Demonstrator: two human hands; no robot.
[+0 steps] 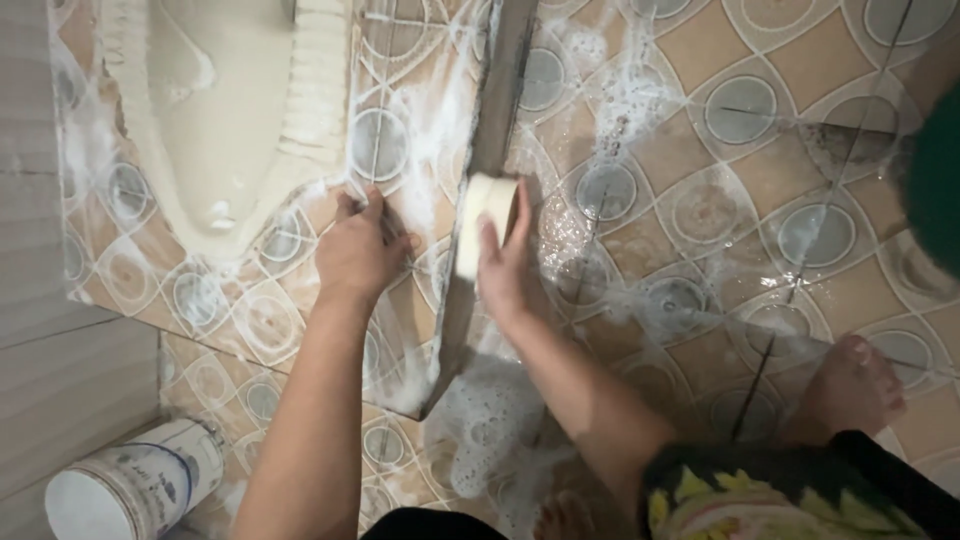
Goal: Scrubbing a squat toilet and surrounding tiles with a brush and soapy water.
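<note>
Scrubbing the step edge, suds everywhere

My right hand (505,265) grips a cream scrub brush (482,228) against the step edge (492,120); my left hand (358,250) presses flat and open just beside it on soapy tile (400,140).

floor: patterned tiles (740,110), tan with grey circles, wet, soap foam (490,420) patches | raised tiled step (400,150) left of dark edge | squat toilet pan (230,100) cream, set in step | wall (50,380) pale grey tiles, left | white bucket (135,490) bottom left
</note>
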